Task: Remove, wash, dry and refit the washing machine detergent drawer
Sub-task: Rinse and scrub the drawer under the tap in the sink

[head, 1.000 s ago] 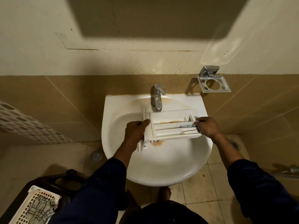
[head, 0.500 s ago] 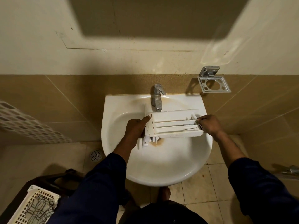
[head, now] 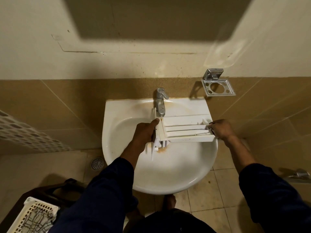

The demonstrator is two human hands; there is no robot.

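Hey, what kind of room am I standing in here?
Most likely a bathroom or wash area: a white wall-hung basin with a chrome tap, a metal toothbrush holder on the tiled wall, and a round floor drain.

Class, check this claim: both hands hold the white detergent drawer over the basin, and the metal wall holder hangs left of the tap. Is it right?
One error: in the head view the metal wall holder hangs right of the tap. The rest stands.
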